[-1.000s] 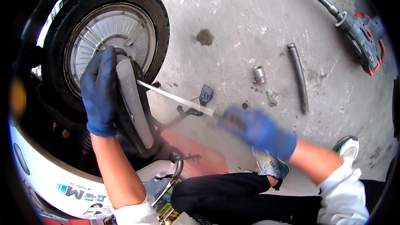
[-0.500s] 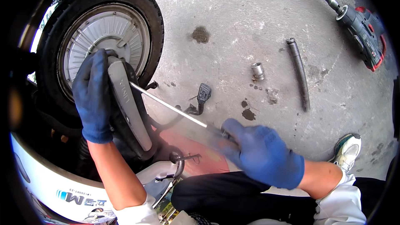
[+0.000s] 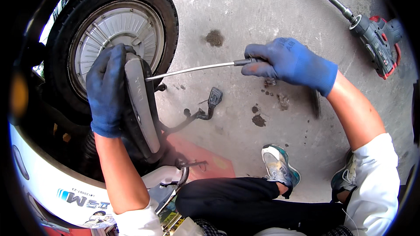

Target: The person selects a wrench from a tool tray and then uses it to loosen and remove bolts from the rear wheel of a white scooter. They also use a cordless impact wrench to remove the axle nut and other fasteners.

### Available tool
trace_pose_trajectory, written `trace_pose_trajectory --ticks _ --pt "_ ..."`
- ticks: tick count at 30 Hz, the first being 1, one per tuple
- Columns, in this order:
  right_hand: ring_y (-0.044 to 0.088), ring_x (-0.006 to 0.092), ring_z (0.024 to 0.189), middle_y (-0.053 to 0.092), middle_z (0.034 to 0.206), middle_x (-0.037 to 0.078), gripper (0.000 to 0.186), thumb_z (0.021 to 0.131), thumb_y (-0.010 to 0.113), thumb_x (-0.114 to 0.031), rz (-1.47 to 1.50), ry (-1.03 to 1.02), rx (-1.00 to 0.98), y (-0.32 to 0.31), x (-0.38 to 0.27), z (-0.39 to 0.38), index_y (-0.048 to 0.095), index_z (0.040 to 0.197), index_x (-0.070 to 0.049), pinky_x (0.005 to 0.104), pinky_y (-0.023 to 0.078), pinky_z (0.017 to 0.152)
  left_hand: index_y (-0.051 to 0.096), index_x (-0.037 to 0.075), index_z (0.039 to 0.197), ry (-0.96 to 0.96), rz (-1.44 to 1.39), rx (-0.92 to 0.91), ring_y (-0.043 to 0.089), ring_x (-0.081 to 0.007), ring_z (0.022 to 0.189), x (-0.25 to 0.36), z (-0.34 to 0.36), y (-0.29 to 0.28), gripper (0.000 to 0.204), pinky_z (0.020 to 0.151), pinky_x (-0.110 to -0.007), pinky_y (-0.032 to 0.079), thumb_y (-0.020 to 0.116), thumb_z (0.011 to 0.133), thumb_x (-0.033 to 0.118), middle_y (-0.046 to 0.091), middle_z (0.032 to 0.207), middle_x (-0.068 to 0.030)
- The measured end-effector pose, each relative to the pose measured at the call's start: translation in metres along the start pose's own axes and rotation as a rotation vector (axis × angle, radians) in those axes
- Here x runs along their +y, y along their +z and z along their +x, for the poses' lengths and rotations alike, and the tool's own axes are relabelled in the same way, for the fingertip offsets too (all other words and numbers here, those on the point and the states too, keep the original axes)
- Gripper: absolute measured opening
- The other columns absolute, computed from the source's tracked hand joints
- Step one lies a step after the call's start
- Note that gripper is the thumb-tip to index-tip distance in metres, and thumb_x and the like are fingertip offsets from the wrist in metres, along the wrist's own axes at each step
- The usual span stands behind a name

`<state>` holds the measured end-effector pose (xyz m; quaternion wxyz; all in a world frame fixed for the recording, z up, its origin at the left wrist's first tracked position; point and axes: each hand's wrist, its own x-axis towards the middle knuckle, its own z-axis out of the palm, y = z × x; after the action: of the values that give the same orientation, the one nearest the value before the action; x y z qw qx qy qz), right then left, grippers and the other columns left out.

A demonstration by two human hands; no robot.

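Note:
In blue gloves, both my hands are at work by the scooter's wheel [image 3: 154, 57]. My left hand [image 3: 107, 87] has its fingers curled round the upper end of a long grey-and-black cover [image 3: 142, 109], beside the hub; the fingertips are partly hidden. My right hand [image 3: 291, 63] grips the dark handle of a long screwdriver [image 3: 192, 68]. Its thin metal shaft runs left, slightly curved, and its tip meets the cover's right edge. Behind my right hand, a metal socket [image 3: 271, 82] on the floor is mostly hidden.
A cordless impact wrench [image 3: 376, 43] with a long extension lies at the upper right. A dark tube [image 3: 316, 102] is partly behind my right forearm. A black foot pedal [image 3: 215, 97] juts out beside the cover. My shoes [image 3: 280, 168] and the white scooter body [image 3: 52, 175] are lower down.
My right hand has swung up and away from me with the screwdriver, bringing the shaft from a slant to nearly level. The left hand stays on the cover. A second shoe has come into view.

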<state>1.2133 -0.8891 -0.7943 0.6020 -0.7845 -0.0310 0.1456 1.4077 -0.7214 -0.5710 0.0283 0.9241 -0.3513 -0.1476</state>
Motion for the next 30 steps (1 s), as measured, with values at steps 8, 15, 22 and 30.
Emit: trace_pose_trajectory --ticks 8,15,22,30 --pt "0.064 0.0327 0.082 0.064 0.082 0.018 0.052 0.091 0.054 -0.056 0.031 -0.043 0.029 -0.014 0.008 0.009 0.062 0.099 -0.006 0.0430 0.049 0.075 0.063 0.001 0.119 -0.169 -0.081 -0.108 0.066 -0.0256 0.091 -0.007 0.001 -0.006 0.027 0.085 -0.032 0.050 0.048 0.099 0.012 0.068 0.106 -0.0162" --pt "0.059 0.0246 0.061 0.059 0.070 0.017 0.058 0.093 0.051 -0.058 0.636 0.238 -0.172 0.084 -0.044 -0.036 0.060 0.086 -0.002 0.0395 0.047 0.059 0.067 -0.003 0.100 0.030 0.100 0.028 0.065 -0.0237 0.084 -0.011 -0.001 0.002 0.031 0.078 -0.033 0.048 0.054 0.096 0.025 0.068 0.094 -0.0155" --pt "0.060 0.0311 0.061 0.053 0.073 0.015 0.027 0.095 0.054 -0.033 0.401 0.063 0.105 0.187 -0.102 -0.104 0.061 0.103 -0.008 0.0427 0.050 0.058 0.071 0.004 0.101 -0.139 0.191 0.103 0.064 -0.0367 0.094 -0.006 0.000 0.002 0.047 0.086 -0.040 0.048 0.050 0.091 0.045 0.069 0.097 -0.0207" --pt "0.064 0.0403 0.080 0.065 0.080 0.020 0.039 0.094 0.054 -0.045 0.478 0.182 -0.039 0.195 -0.081 -0.095 0.051 0.100 -0.006 0.0494 0.048 0.071 0.067 0.004 0.110 0.173 0.239 0.617 0.065 -0.0329 0.099 0.008 -0.044 0.001 0.036 0.089 -0.038 0.048 0.055 0.094 0.034 0.067 0.108 -0.0184"
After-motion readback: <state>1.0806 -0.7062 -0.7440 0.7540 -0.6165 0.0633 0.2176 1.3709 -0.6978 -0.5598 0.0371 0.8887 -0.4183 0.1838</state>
